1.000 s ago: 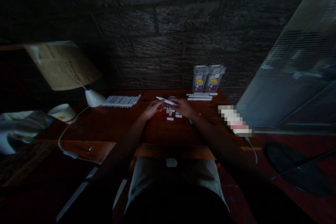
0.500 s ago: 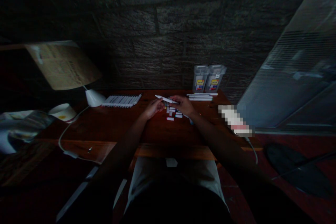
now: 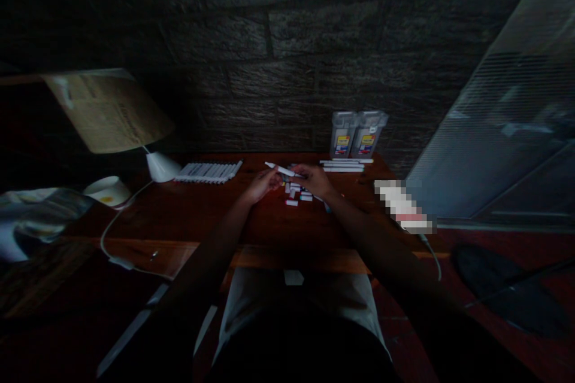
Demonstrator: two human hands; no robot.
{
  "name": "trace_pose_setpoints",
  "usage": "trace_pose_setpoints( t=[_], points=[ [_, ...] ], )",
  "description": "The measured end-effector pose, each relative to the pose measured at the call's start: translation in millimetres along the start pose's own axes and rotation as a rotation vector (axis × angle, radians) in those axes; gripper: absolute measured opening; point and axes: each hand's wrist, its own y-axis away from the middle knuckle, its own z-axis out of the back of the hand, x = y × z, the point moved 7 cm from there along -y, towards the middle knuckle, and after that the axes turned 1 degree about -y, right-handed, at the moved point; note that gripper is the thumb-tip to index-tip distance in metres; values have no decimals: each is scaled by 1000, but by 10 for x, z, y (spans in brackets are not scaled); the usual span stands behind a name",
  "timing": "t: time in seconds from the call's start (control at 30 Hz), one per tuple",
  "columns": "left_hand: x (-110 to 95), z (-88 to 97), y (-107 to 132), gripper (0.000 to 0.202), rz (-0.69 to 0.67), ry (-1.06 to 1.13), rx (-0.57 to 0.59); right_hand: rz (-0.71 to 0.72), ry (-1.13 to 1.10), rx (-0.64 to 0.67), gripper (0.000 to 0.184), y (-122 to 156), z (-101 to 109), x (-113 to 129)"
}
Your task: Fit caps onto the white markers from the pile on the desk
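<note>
A white marker (image 3: 284,170) is held level above the wooden table, tilted a little down to the right. The fingers of my left hand (image 3: 264,184) are closed on its middle. My right hand (image 3: 315,179) grips the same marker near its right end; the fingertips partly hide that end. Below and between the hands lies a loose cluster of small marker caps (image 3: 294,188), white with coloured ends. One cap with a red end (image 3: 291,203) sits nearest to me. Part of another marker shows under my right wrist.
A neat row of white markers (image 3: 209,172) lies to the left. Several more markers (image 3: 344,166) lie at the back right, before two clear plastic cases (image 3: 358,134). A lamp (image 3: 110,111) and a white cup (image 3: 108,191) stand left, with a cord (image 3: 110,226) over the table edge.
</note>
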Motion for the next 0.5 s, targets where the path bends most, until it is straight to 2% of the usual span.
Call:
trace_pose_setpoints(
  t=[0.3, 0.5],
  points=[
    [-44, -10, 29, 45, 3, 27, 5, -23, 39, -36, 26, 2, 44, -4],
    [-39, -7, 31, 45, 0, 49, 4, -21, 11, -3, 23, 8, 5, 9]
  ],
)
